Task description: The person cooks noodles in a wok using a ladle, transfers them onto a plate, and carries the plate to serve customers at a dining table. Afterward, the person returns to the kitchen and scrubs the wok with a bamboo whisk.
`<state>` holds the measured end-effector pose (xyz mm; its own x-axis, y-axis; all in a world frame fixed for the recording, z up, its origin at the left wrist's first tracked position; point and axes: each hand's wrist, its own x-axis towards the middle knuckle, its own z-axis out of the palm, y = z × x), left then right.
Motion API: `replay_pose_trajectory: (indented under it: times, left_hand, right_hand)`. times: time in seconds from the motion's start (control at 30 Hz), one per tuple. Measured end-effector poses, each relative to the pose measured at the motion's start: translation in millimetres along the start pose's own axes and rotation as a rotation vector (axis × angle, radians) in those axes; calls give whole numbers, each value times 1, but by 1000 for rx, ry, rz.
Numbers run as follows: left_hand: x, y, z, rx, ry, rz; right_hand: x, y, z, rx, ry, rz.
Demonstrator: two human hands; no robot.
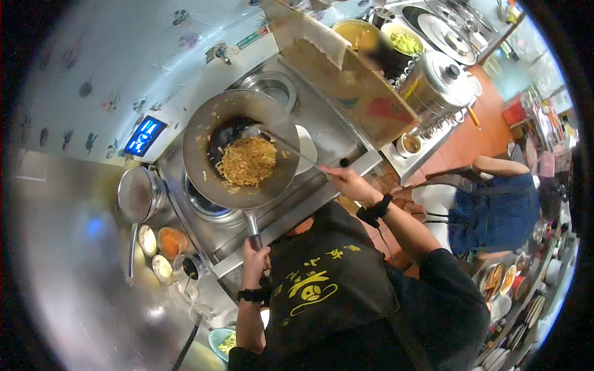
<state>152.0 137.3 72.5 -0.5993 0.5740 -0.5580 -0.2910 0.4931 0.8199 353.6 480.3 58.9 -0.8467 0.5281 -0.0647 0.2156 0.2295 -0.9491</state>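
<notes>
My left hand (255, 258) is wrapped round the handle of a large wok (201, 148), which sits tilted over the stove. Inside lies a heap of brown fried noodles (250, 162) with pale shreds, some of them stuck up the sides. My right hand (352, 187) grips the thin handle of a long metal spatula (296, 151). Its head reaches into the wok and touches the upper edge of the noodles; the exact shape of that head is hard to make out. Both wrists wear black bands.
On the left stand a saucepan (137, 196) and tubs of seasoning, including an orange one (171, 242). A cardboard screen (352, 93) borders the stove's right side, with a lidded steel pot (440, 80) beyond. A co-worker in a blue garment (495, 210) is at the right.
</notes>
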Motion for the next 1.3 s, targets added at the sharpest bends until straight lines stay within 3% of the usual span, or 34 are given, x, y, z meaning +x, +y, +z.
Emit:
replay_pose_trajectory:
  times: [0.07,0.23,0.33,0.4,0.47,0.6,0.7,0.83,1.07,1.3]
  left_hand:
    - [9,-6,2,21,33,-57]
    - [27,-11,9,78,49,-55]
    - [47,-34,8,118,51,5]
    - [54,-32,12,115,53,21]
    - [58,-28,16,149,59,20]
    - [63,-20,24,178,88,5]
    - [78,-40,21,163,37,93]
    - [89,-46,23,139,66,45]
    - [119,-70,19,200,118,107]
    - [110,-49,30,201,136,79]
  right_hand:
    - [-10,11,10,29,31,-113]
    - [-16,-1,-7,186,10,161]
    - [-6,17,-5,201,46,232]
    - [-8,20,3,203,58,152]
    - [-17,10,-2,187,-54,408]
    - [-17,10,-2,103,32,288]
    - [-11,32,-2,136,21,342]
    - [-26,25,-1,21,34,291]
    - [-39,17,-5,23,73,410]
    - [-42,33,-4,27,119,353]
